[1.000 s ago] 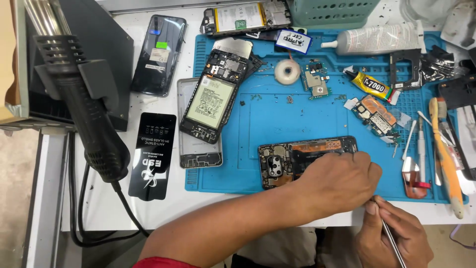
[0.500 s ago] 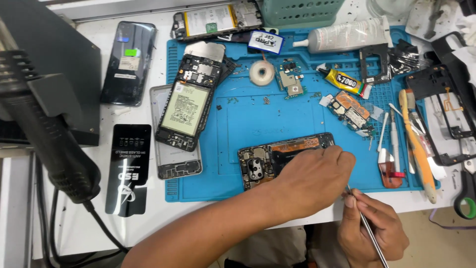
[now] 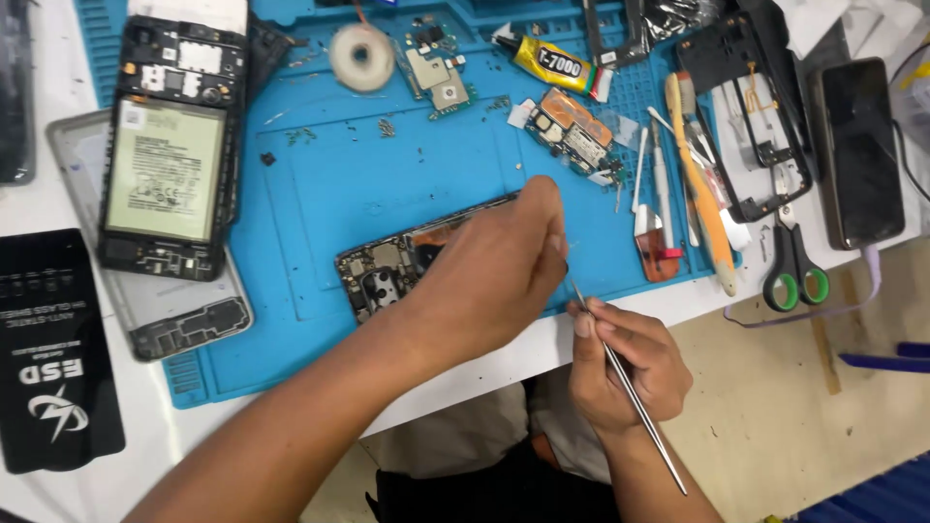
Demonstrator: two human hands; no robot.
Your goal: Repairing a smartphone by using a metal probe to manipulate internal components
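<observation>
Currently the left hand lies palm-down across the opened phone near the front edge of the blue repair mat, fingers curled over its right end, pressing it flat. Right hand, at the table edge, pinches slim metal tweezers, tip angled toward the phone; contact probably hidden.

A black flat packet with white markings lies at the lower left, off the blue mat. A yellow glue tube with a black label rests near the top centre. A pale label covers the battery inside the opened phone at upper left. A dark phone screen lies face up at far right.
</observation>
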